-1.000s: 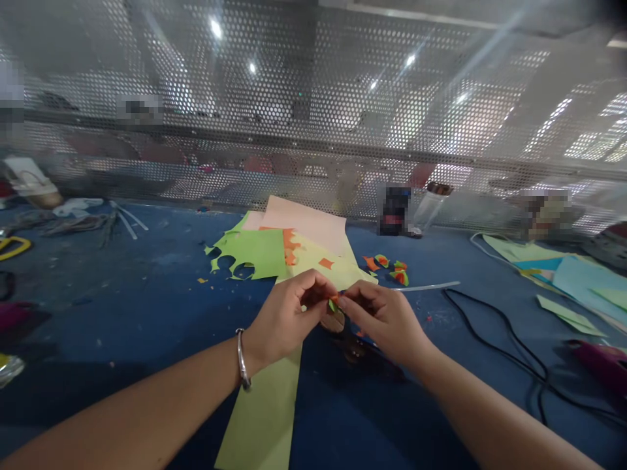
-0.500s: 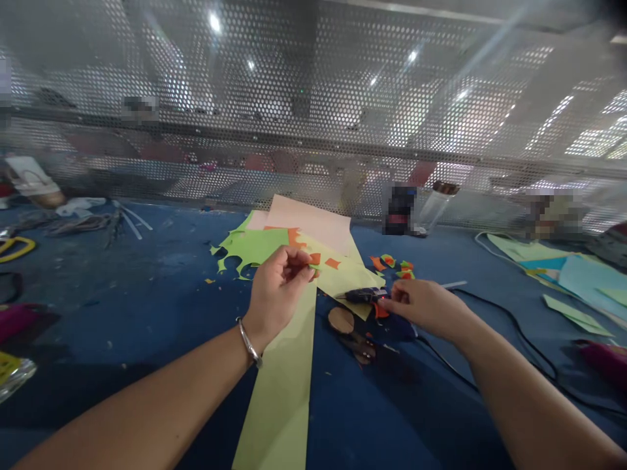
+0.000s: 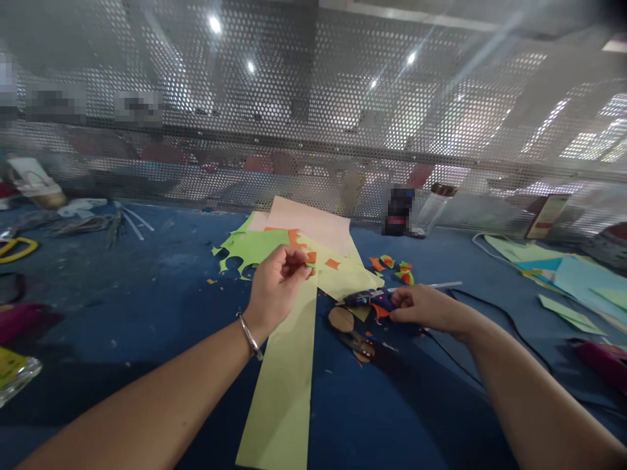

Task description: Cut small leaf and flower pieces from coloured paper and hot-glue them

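Observation:
My left hand [image 3: 279, 281], with a bangle at the wrist, pinches a small orange-and-green paper piece [image 3: 311, 259] between thumb and fingers, above a long pale yellow paper strip [image 3: 289, 378]. My right hand [image 3: 426, 305] is closed round the back of a dark blue glue gun [image 3: 365, 297]; its fingers partly hide the handle. A clear glue stick [image 3: 443, 285] juts out behind the gun, and a small red light shows on its body. Under its nozzle lies a round tan disc [image 3: 341, 320]. Another orange cut-out [image 3: 332, 263] rests on yellow paper between the hands.
Cut green paper [image 3: 255, 245] and a pink sheet [image 3: 311, 219] lie ahead. Several orange-and-green pieces [image 3: 404, 271] sit beyond my right hand. A black cord [image 3: 509, 316] runs right, near coloured sheets [image 3: 582, 277]. Yellow-handled scissors [image 3: 19, 249] lie left; a perforated metal screen [image 3: 294, 130] stands behind.
My right hand has closed round the glue gun's handle, which showed below it before, and the glue stick behind shows more. My left hand keeps its pinch in nearly the same place.

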### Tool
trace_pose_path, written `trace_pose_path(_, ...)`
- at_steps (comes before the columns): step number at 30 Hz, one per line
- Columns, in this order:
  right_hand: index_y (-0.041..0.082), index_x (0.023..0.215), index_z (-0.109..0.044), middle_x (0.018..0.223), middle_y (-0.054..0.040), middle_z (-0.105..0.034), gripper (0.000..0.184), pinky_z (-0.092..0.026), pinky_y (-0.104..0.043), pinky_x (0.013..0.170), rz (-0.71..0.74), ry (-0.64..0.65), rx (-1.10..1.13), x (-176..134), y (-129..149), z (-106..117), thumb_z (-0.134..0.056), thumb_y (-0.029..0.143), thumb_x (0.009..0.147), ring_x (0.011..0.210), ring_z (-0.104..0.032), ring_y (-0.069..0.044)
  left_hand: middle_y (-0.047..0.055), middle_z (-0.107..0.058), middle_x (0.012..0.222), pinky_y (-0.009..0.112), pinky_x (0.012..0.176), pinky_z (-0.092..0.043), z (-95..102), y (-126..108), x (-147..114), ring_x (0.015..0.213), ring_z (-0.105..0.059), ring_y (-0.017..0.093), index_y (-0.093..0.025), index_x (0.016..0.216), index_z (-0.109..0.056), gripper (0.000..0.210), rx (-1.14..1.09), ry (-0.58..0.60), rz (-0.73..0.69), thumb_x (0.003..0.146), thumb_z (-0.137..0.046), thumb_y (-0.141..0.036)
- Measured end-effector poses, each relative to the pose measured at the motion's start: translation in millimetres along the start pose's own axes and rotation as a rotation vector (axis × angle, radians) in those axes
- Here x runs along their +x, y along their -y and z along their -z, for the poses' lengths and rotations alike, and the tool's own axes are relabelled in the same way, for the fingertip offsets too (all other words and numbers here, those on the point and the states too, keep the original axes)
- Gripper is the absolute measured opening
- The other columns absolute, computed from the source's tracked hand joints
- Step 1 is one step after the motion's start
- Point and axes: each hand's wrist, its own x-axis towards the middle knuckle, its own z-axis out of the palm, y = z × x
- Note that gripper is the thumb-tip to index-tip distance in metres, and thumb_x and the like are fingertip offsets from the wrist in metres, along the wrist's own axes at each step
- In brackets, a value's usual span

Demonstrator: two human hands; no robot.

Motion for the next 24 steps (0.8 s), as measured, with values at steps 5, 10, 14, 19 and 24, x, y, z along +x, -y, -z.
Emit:
trace_pose_path(5, 0.021, 0.08, -0.05, 0.061, 0.0043, -0.057, 0.023, -0.042, -0.02, 0.042, -0.041, 0.013, 0.321, -7.4, 8.9, 3.7, -0.069, 0.031, 0.072, 0.049, -0.058, -0.011, 0.0, -0.068, 0.084, 0.029, 0.074, -0.062, 0.8, 1.7, 2.5, 0.073, -0.071, 0.014, -0.019, 0.088, -0.062, 0.014, 0.014, -0.021, 0.007, 0.079, -0.073, -0.019)
trace_pose_path(10, 0.02, 0.083, -0.055, 0.062, 0.0034, -0.055, 0.019, -0.041, -0.022, 0.043, 0.187, -0.041, 0.639, -27.4, 22.3, 10.7, -0.07, 0.032, 0.077, 0.046, -0.05, -0.01, 0.001, -0.069, 0.085, 0.03, 0.076, -0.061, -1.4, 2.8, 3.2, 0.076, -0.071, 0.014, -0.018, 0.089, -0.063, 0.018, -0.031, -0.038, 0.051, 0.078, -0.076, -0.022)
trace_pose_path(14, 0.02, 0.088, -0.064, 0.071, -0.0008, -0.055, 0.016, -0.04, -0.024, 0.045, 0.296, -0.056, 0.872, -38.2, 28.8, 13.1, -0.07, 0.032, 0.079, 0.053, -0.048, -0.012, 0.001, -0.071, 0.083, 0.028, 0.072, -0.059, -2.8, 4.2, 2.8, 0.073, -0.071, 0.014, -0.018, 0.089, -0.064, 0.018, -0.021, -0.031, 0.089, 0.076, -0.076, -0.02)
trace_pose_path(19, 0.021, 0.095, -0.067, 0.075, -0.0002, -0.047, 0.023, -0.037, -0.026, 0.044, 0.431, -0.095, 1.078, -46.2, 35.6, 13.0, -0.072, 0.036, 0.078, 0.055, -0.04, -0.012, 0.0, -0.069, 0.081, 0.024, 0.063, -0.059, -3.9, -0.6, -0.5, 0.072, -0.071, 0.014, -0.02, 0.086, -0.063, 0.014, 0.001, -0.009, 0.084, 0.077, -0.073, -0.02)
trace_pose_path(24, 0.018, 0.096, -0.066, 0.077, 0.0022, -0.037, 0.022, -0.039, -0.02, 0.046, 0.556, -0.217, 1.329, -52.3, 45.9, 12.4, -0.068, 0.035, 0.082, 0.056, -0.033, -0.008, 0.002, -0.068, 0.086, 0.021, 0.05, -0.057, -6.5, -4.6, -5.2, 0.077, -0.072, 0.017, -0.022, 0.088, -0.061, 0.013, -0.002, 0.048, 0.112, 0.079, -0.071, -0.02)
